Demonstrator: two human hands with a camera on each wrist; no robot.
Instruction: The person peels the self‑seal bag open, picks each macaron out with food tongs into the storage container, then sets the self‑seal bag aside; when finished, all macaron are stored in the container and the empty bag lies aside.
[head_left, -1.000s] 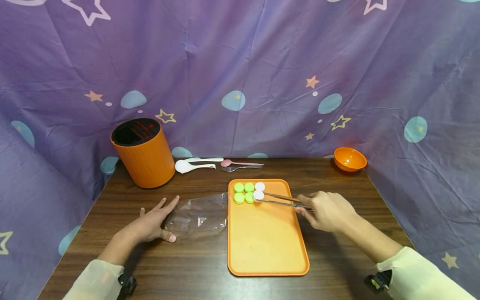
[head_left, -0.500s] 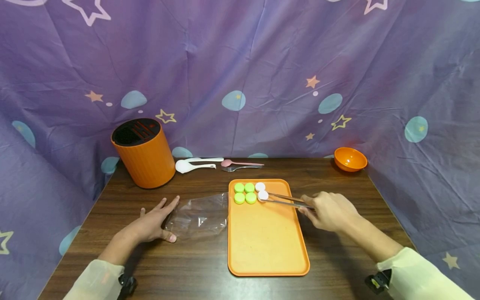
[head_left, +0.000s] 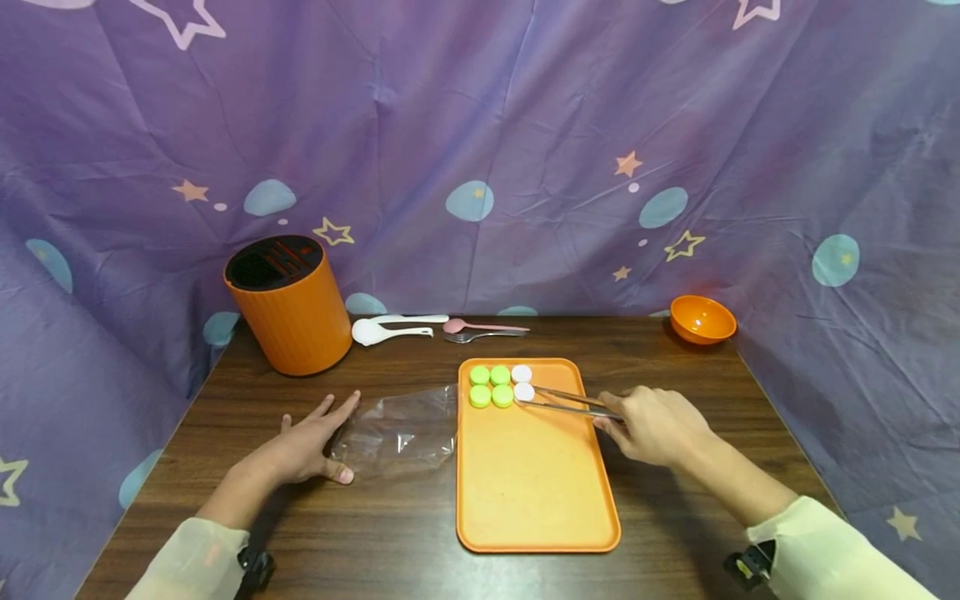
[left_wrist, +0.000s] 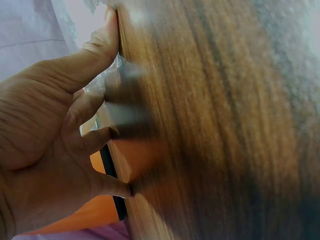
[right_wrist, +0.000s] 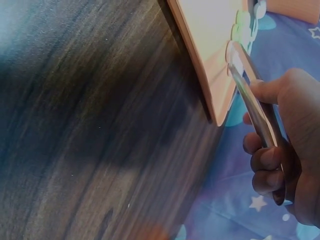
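Observation:
My right hand [head_left: 660, 427] grips metal tongs [head_left: 573, 402], fingers curled round them in the right wrist view. The tongs' tips lie around the nearer white round piece [head_left: 523, 392], which looks like a macaron, on the orange tray [head_left: 536, 483]. Behind it sits another white piece [head_left: 521, 373]. Several green round pieces [head_left: 480, 396] stand in two rows to their left. My left hand [head_left: 303, 446] rests with spread fingers on the table, at the left end of a clear plastic bag [head_left: 405, 429]. In the left wrist view its fingertips touch the wood.
An orange knife block [head_left: 292, 312] stands at the back left. Along the back edge lie a white spoon [head_left: 386, 332], a pink spoon [head_left: 480, 326] and a fork [head_left: 483, 337]. An orange bowl [head_left: 702, 319] sits at the back right. A purple curtain hangs behind the table.
The nearer white piece has shifted slightly right and away from the green ones, then a little back left, with the tongs around it. My left hand has stayed in place.

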